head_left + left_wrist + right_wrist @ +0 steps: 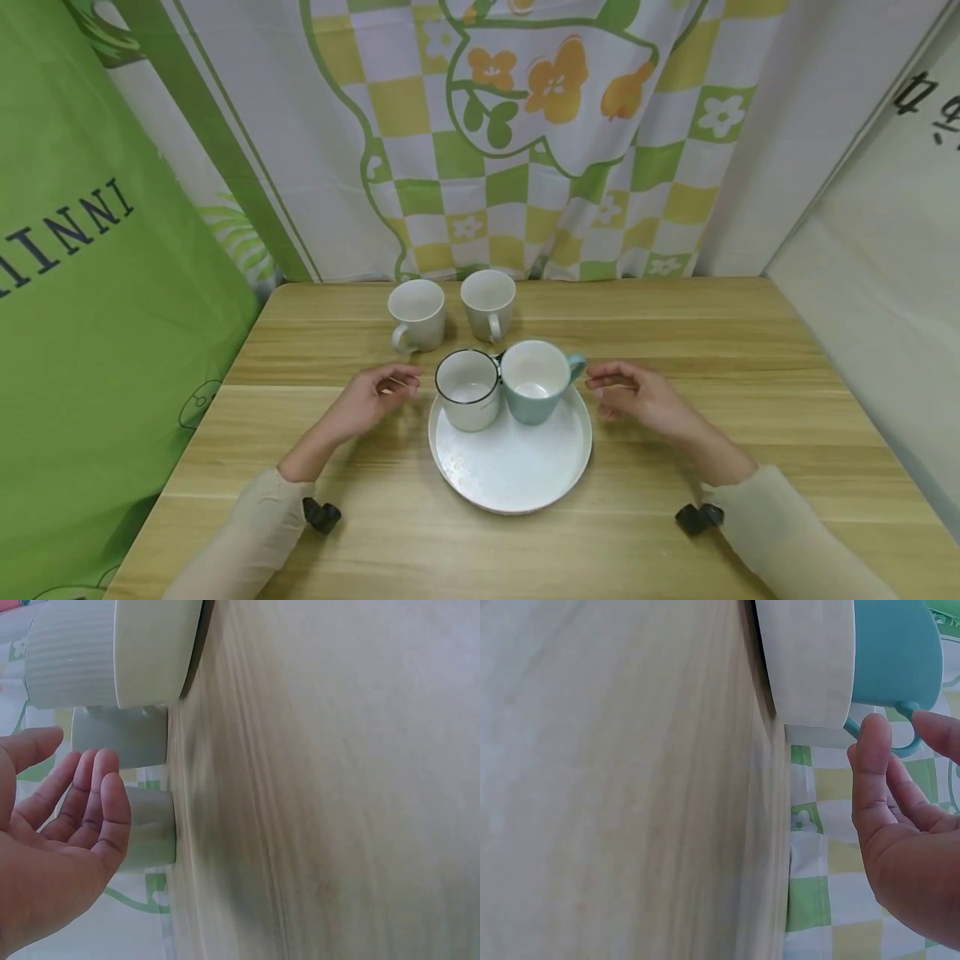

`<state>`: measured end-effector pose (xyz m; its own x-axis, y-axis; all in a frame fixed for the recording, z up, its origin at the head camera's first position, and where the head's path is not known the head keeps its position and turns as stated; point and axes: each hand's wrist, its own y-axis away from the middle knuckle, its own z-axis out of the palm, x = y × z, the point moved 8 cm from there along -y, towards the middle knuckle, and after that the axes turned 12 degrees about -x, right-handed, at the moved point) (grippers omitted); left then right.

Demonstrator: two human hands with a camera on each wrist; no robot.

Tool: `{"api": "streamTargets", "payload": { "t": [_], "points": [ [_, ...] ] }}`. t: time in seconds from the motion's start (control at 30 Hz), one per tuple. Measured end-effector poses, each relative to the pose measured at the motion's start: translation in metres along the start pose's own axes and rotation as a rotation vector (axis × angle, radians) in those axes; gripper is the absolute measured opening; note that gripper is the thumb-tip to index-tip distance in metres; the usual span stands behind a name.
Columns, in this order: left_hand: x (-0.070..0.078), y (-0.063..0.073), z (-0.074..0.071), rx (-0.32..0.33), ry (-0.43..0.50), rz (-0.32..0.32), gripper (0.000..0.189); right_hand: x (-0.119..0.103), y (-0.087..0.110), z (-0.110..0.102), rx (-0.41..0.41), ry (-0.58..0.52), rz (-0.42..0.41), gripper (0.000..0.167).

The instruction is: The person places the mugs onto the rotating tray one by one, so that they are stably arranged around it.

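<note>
Two mugs stand side by side on a round white tray (513,475): a white mug (468,400) with a dark rim on the left and a teal mug (534,392) on the right. The teal mug's handle points right. Just left of the white mug is my left hand (375,398), its fingers loosely bent and nothing held; in the left wrist view a gap shows between the hand (64,825) and the tray. My right hand (637,400) is beside the teal handle (906,742), fingers relaxed, thumb and fingertips close around it without gripping.
Behind the tray, two more white mugs, a left one (417,315) and a right one (488,304), stand on the wooden table (750,375). A patterned curtain (525,192) hangs along the far edge, with a green cloth (90,333) at the left.
</note>
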<state>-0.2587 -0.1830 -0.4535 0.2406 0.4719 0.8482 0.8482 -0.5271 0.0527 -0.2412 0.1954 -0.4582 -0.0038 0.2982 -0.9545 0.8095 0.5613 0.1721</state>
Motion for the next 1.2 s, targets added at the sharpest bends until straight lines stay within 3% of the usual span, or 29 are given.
{"api": "streamTargets", "payload": {
  "t": [0.33,0.57,0.93,1.2],
  "points": [
    [-0.004,0.001,-0.019,0.118,0.007,-0.069,0.028,0.004,0.004,0.005,-0.046,0.013,-0.002,0.043],
    [-0.007,0.002,-0.031,0.143,0.092,-0.093,0.034,0.009,0.006,0.008,-0.061,-0.003,0.021,0.045],
    [-0.016,0.0,-0.045,0.199,0.122,-0.126,0.034,0.016,0.006,0.011,-0.084,-0.03,0.068,0.045],
    [-0.021,-0.004,-0.052,0.24,0.124,-0.167,0.034,0.014,0.007,0.016,-0.131,-0.016,0.05,0.053]
  ]
}}
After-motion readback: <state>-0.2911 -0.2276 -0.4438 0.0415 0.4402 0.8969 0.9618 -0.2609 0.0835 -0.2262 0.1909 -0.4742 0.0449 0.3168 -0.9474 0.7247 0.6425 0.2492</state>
